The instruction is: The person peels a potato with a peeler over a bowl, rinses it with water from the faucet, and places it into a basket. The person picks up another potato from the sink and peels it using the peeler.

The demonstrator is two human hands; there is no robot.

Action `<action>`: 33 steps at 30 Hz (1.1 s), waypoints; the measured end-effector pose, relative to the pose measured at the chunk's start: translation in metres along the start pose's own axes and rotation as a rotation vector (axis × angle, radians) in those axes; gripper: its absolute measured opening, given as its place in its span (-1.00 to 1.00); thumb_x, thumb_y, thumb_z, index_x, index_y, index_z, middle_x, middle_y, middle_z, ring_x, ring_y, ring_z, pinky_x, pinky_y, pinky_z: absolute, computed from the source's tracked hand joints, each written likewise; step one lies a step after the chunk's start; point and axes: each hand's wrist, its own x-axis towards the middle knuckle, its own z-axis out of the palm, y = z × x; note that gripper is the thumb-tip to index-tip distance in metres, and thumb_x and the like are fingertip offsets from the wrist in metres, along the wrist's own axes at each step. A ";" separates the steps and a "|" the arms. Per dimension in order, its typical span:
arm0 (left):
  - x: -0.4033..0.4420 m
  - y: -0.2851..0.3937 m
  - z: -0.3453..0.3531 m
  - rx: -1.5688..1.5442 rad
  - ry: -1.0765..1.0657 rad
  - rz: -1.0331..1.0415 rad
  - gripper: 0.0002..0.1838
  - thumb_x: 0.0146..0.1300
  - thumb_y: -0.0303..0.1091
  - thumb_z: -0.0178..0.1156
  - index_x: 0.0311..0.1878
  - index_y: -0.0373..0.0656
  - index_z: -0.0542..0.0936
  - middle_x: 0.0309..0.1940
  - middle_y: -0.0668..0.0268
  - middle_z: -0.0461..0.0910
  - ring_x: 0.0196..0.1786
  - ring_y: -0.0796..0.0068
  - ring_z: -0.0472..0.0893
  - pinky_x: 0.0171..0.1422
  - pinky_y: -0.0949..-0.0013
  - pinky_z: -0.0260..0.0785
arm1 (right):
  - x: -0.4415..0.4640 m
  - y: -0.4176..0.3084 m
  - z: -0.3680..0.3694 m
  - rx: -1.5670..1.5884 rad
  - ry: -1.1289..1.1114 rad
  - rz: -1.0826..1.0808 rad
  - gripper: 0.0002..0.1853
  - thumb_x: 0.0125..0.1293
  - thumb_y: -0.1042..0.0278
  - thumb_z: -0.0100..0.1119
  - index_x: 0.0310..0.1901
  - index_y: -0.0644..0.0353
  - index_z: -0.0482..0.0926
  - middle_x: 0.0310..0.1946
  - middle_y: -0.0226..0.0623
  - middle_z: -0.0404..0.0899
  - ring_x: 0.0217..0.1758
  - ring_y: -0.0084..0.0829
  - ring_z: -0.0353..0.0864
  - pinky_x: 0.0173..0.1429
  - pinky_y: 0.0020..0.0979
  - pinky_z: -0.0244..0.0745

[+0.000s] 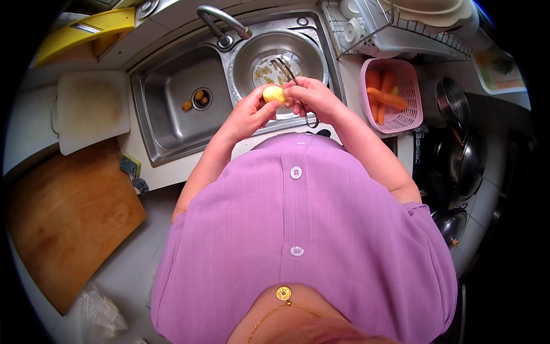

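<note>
My left hand (252,113) is wrapped round a peeled yellow potato (274,94), held above the near rim of a round steel basin (238,69). My right hand (317,98) grips a dark vegetable peeler (285,69). Its two-pronged head points away over the basin, and the looped handle end hangs below my fingers. The right fingertips are close against the potato; whether they touch it is hard to tell. Brown peelings (265,73) lie in the bottom of the basin. In the left sink (172,114), several small unpeeled potatoes (200,97) sit at the drain.
A faucet (220,20) arches behind the sinks. To the right stands a pink basket (409,117) with carrots (389,98), below a wire dish rack (401,28). On the left are a white cutting board (86,114), a wooden board (74,218) and a sponge (130,165). Pans (467,160) stand at far right.
</note>
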 end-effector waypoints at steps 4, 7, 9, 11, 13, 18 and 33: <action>0.000 0.003 0.000 -0.011 0.006 -0.025 -0.62 0.37 -0.24 0.11 0.17 -0.15 0.38 -0.50 0.44 0.48 -0.54 0.77 0.37 -0.50 0.62 0.21 | -0.001 -0.002 0.001 -0.036 0.016 -0.008 -0.66 0.12 0.25 0.22 -0.12 0.28 0.52 -0.44 -0.37 0.52 -0.52 -0.63 0.50 -0.48 -0.60 0.33; 0.001 0.001 -0.003 -0.040 -0.015 -0.027 -0.63 0.37 -0.24 0.11 0.17 -0.15 0.38 -0.50 0.44 0.48 -0.54 0.77 0.37 -0.51 0.62 0.20 | -0.001 -0.002 0.001 -0.056 0.009 -0.017 -0.64 0.10 0.24 0.25 -0.12 0.28 0.52 -0.43 -0.36 0.52 -0.51 -0.63 0.50 -0.48 -0.59 0.33; 0.002 0.002 -0.002 -0.026 -0.012 -0.022 -0.63 0.37 -0.23 0.11 0.16 -0.15 0.39 -0.51 0.44 0.49 -0.55 0.77 0.37 -0.51 0.62 0.20 | 0.000 -0.002 0.002 -0.075 0.014 -0.022 -0.63 0.10 0.24 0.26 -0.11 0.29 0.52 -0.43 -0.36 0.52 -0.51 -0.63 0.49 -0.48 -0.59 0.33; 0.002 0.002 -0.002 -0.012 -0.008 -0.019 -0.64 0.37 -0.23 0.11 0.16 -0.15 0.39 -0.51 0.44 0.49 -0.55 0.77 0.37 -0.51 0.61 0.20 | 0.002 -0.001 0.002 -0.099 0.030 -0.011 -0.62 0.09 0.24 0.25 -0.10 0.29 0.51 -0.42 -0.36 0.52 -0.50 -0.63 0.49 -0.47 -0.59 0.33; 0.003 0.001 -0.002 0.043 0.006 -0.004 -0.63 0.36 -0.23 0.11 0.15 -0.15 0.39 -0.52 0.44 0.49 -0.55 0.77 0.37 -0.51 0.61 0.21 | 0.003 0.000 0.001 -0.099 0.026 -0.001 -0.61 0.09 0.23 0.26 -0.10 0.29 0.50 -0.42 -0.36 0.52 -0.50 -0.62 0.49 -0.46 -0.58 0.33; 0.004 0.001 -0.003 0.026 -0.005 -0.020 -0.65 0.36 -0.22 0.11 0.14 -0.15 0.40 -0.52 0.43 0.50 -0.55 0.77 0.38 -0.51 0.61 0.21 | 0.003 -0.002 -0.001 -0.023 -0.007 0.022 -0.61 0.09 0.24 0.26 -0.09 0.29 0.49 -0.42 -0.36 0.52 -0.50 -0.61 0.50 -0.46 -0.58 0.33; 0.005 0.003 0.000 0.039 0.003 -0.040 -0.68 0.37 -0.21 0.10 0.09 -0.15 0.42 -0.53 0.44 0.49 -0.58 0.77 0.35 -0.53 0.60 0.19 | 0.004 0.001 -0.002 -0.110 0.035 -0.004 -0.62 0.11 0.23 0.24 -0.11 0.31 0.50 -0.43 -0.35 0.53 -0.51 -0.61 0.51 -0.48 -0.58 0.33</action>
